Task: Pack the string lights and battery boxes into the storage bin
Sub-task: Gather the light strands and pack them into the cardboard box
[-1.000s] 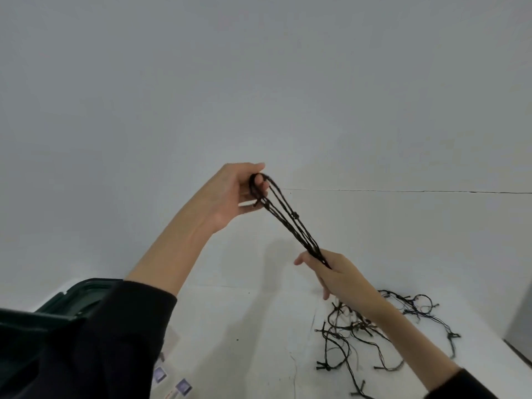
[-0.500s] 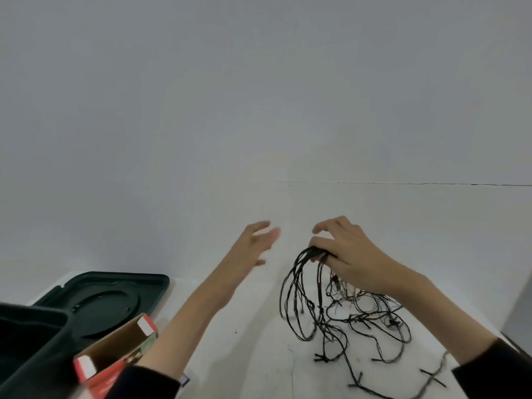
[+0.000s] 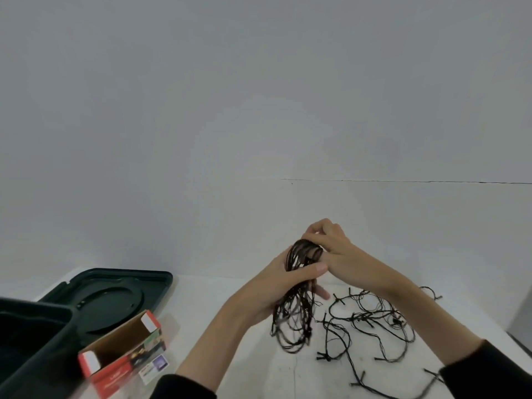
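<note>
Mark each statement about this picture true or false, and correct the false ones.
1. Both the left hand and the right hand grip the coiled bundle of dark string lights. True.
2. All the wire is coiled up. False: a loose tangle of dark wire lies on the white table, to the right of the bundle.
3. The dark green plastic lid is closed on the dark green storage bin. False: the lid lies flat on the table behind the bin.
4. The red cardboard box lies open beside the bin. True.
</note>
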`<state>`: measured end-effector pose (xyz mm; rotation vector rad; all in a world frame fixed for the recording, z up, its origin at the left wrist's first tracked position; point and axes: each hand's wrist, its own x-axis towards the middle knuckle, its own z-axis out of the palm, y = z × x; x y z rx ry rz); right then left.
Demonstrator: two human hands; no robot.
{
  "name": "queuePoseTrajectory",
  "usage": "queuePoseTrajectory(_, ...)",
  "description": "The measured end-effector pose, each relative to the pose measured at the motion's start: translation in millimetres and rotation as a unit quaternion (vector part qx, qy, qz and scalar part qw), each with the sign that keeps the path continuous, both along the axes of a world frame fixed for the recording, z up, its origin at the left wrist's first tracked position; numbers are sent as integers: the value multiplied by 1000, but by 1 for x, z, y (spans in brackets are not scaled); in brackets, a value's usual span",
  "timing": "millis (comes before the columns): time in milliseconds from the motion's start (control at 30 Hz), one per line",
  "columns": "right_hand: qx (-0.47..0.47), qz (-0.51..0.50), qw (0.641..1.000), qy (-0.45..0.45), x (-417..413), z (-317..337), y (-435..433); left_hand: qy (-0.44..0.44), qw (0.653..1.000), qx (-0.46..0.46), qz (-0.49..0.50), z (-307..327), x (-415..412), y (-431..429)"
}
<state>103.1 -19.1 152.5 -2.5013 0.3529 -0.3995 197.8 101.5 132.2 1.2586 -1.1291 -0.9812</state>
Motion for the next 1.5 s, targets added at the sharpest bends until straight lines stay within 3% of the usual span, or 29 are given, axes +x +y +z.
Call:
queuePoseTrajectory(67,65,-7,998,12,-3,2,-3,-17,999,45,-16,-6,3,3)
queuePoseTrajectory(233,110,-5,993,36,-19,0,-2,-118,983,131,-50,-14,9,15)
queuePoseTrajectory(333,187,40,980,54,-29,-1,-1,-216,960,168,-64,-17,15,21)
queuePoseTrajectory(400,256,46,965,38,-33,-3,-4,-231,957,165,-64,-18,17,23)
queuePoseTrajectory(500,374,24,927,-12,-35,-12,-10,-145,979,133,-49,-16,13,29)
queuePoseTrajectory(600,495,-5,865,-79,-32,-24,-9,-4,996,81,42,-17,5,31)
queuePoseTrajectory(667,572,-18,810,-132,-27,-32,0,151,978,40,140,-21,-5,28)
queuePoseTrajectory(733,618,-31,767,-169,-20,-40,15,284,930,-4,235,-24,-12,26)
queuePoseTrajectory(833,604,-55,776,-173,-7,-59,49,389,878,-90,266,-22,-14,27)
queuePoseTrajectory(933,606,-86,772,-174,11,-77,89,414,865,-139,246,-21,-11,33)
queuePoseTrajectory(1033,626,-99,757,-156,31,-92,123,429,837,-160,298,-29,4,47)
queuePoseTrajectory(1200,581,23,813,-43,56,-101,147,414,783,-184,427,-46,47,98)
queuePoseTrajectory(1267,521,19,853,-28,74,-105,150,401,764,-196,466,-48,66,126)
queuePoseTrajectory(1333,381,4,924,-27,101,-117,152,396,748,-206,491,-51,81,153)
queuePoseTrajectory(1400,178,35,983,-29,131,-132,154,409,734,-217,497,-56,89,173)
queuePoseTrajectory(1500,-31,134,991,7,171,-150,159,424,723,-227,496,-61,94,187)
